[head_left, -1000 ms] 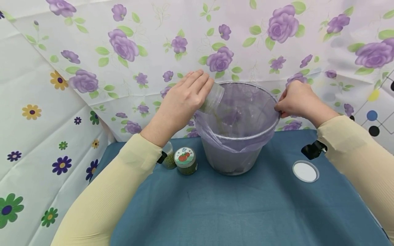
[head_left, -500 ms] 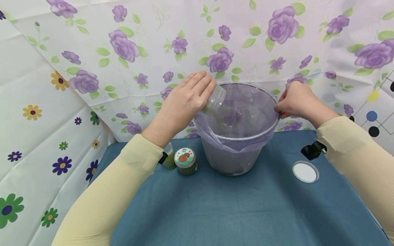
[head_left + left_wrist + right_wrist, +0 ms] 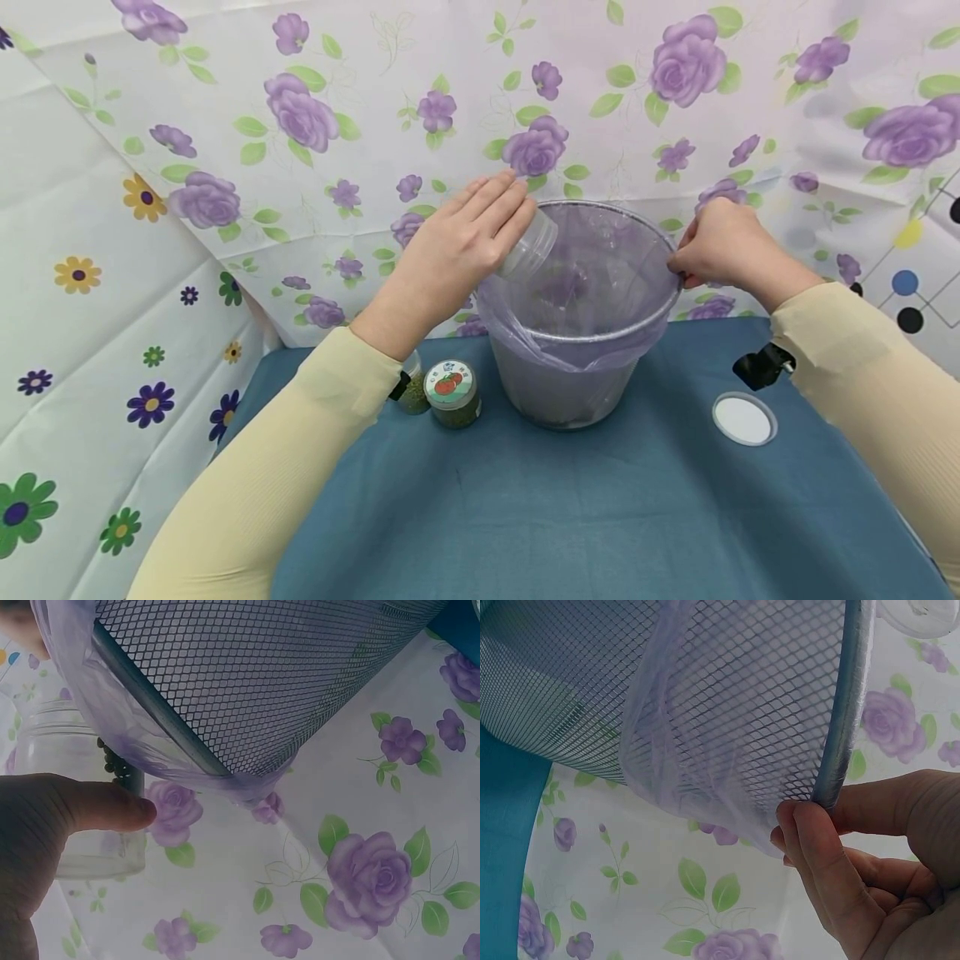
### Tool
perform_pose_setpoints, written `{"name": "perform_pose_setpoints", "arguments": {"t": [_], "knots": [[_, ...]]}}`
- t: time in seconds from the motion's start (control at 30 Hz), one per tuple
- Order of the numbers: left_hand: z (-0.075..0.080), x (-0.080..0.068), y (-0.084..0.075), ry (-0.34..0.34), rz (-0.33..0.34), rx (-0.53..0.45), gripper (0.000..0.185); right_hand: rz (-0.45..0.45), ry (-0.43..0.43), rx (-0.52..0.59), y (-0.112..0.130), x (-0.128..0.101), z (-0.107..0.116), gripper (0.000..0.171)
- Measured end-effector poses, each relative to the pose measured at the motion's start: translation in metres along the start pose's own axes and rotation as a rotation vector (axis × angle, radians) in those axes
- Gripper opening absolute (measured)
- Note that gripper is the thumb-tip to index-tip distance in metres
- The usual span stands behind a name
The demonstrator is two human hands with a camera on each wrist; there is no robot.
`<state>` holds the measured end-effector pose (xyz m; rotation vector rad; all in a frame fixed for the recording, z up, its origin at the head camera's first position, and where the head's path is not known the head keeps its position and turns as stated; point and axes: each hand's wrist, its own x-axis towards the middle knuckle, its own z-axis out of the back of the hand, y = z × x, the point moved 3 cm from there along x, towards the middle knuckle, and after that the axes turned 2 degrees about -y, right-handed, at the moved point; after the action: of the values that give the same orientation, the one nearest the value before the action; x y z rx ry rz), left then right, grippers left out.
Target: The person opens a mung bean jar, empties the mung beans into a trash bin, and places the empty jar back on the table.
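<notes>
**Head view: jar tipped over the lined bin**

My left hand (image 3: 457,246) grips the clear glass jar (image 3: 528,243), its mouth lifted slightly since a second ago; the pour looks nearly done, a few green beans (image 3: 112,761) clinging inside. My right hand (image 3: 723,242) pinches the rim of the grey mesh bin (image 3: 577,392) with its purple bag liner (image 3: 600,354), at the table's back edge.
</notes>
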<state>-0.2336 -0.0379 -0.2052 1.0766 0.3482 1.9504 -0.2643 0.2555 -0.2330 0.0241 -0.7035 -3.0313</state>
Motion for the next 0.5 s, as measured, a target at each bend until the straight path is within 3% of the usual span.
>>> {"name": "perform_pose_setpoints", "arguments": {"t": [0.5], "knots": [[-0.0009, 0.0011, -0.0025, -0.003, -0.036, 0.015, 0.047, -0.003, -0.005, -0.013, 0.0022, -0.0018, 0.0016, 0.022]]}}
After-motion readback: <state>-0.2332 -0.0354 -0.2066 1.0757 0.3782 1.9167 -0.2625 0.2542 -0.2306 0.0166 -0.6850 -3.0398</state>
